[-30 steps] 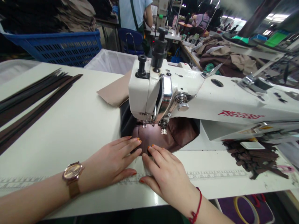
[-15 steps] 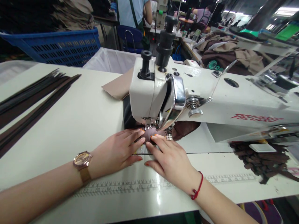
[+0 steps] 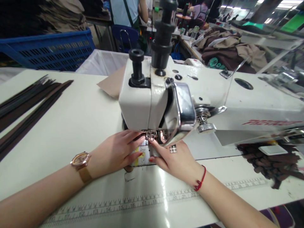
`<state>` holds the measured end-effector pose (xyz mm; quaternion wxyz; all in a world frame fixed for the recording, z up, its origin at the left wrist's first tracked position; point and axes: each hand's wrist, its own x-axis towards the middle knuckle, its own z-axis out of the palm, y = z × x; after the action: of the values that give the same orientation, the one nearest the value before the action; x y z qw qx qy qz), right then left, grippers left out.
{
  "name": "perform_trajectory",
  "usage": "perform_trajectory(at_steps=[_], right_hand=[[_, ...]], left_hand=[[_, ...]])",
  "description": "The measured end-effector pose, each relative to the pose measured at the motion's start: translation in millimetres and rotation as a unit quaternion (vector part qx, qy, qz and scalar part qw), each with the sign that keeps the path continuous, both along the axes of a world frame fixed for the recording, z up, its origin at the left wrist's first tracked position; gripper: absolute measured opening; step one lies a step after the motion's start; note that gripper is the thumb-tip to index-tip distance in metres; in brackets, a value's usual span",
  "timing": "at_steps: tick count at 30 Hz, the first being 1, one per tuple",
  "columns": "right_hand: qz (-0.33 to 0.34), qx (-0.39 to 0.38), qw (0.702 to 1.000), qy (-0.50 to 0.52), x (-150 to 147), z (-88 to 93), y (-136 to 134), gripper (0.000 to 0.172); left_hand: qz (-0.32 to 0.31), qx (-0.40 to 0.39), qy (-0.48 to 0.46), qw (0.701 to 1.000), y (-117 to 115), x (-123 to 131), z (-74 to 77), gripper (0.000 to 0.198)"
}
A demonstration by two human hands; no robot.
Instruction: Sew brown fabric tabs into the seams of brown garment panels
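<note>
A white sewing machine (image 3: 135,107) stands in front of me, its presser foot (image 3: 149,134) low over the bed. My left hand (image 3: 118,150), with a watch on the wrist, lies flat to the left of the foot, fingertips almost at it. On the other side is my right hand (image 3: 174,158), a red cord on its wrist, index finger stretched towards the foot and the other fingers partly behind the machine's metal guard (image 3: 185,104). Beige fabric (image 3: 112,84) shows behind the machine head; the cloth at the foot is mostly covered by hands and machine.
Dark fabric strips (image 3: 30,107) lie on the table's left. Brown cut pieces (image 3: 268,164) are heaped at right, beside a white block (image 3: 273,149). Behind stand a blue basket (image 3: 54,52) of cloth and a white-lined bin (image 3: 101,61). A co-worker (image 3: 124,14) is further back.
The view has come nearer the machine. Less cloth shows between my hands, and more of the metal plate in front of the foot is bare. My right fingers have moved in behind the guard.
</note>
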<state>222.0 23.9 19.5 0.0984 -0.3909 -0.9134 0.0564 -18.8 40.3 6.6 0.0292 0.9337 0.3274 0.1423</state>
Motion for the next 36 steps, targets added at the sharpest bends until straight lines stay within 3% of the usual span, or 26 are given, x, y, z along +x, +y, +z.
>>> perform_trajectory(at_steps=[12,16,20,23,28,32,36], right_hand=[[-0.038,-0.015,0.999,0.017,-0.7,-3.2,0.7,0.035],[-0.032,-0.023,0.999,0.027,-0.9,-1.3,1.4,0.036],[-0.031,-0.004,0.999,0.031,-1.3,-2.0,1.2,0.035],[-0.036,0.015,0.998,0.043,-1.5,-3.6,1.5,0.032],[-0.039,0.015,0.998,0.050,-1.2,-3.9,3.1,0.027],[-0.034,0.015,0.997,0.060,0.0,-4.2,3.8,0.023],[-0.028,0.015,0.998,0.062,0.9,-5.7,4.8,0.025]], left_hand=[[0.013,0.012,-0.008,1.000,2.6,1.6,-0.9,0.029],[0.001,0.069,-0.002,0.998,14.0,-1.9,11.8,0.032],[0.025,0.040,0.040,0.998,39.9,-13.7,31.4,0.042],[-0.027,0.026,0.057,0.998,48.6,-21.1,35.6,0.040],[-0.072,0.064,0.073,0.993,16.8,-19.1,20.8,0.025],[-0.041,0.100,0.114,0.988,-18.0,-1.5,10.9,0.030],[0.012,0.107,0.123,0.987,-31.1,20.0,8.0,0.028]])
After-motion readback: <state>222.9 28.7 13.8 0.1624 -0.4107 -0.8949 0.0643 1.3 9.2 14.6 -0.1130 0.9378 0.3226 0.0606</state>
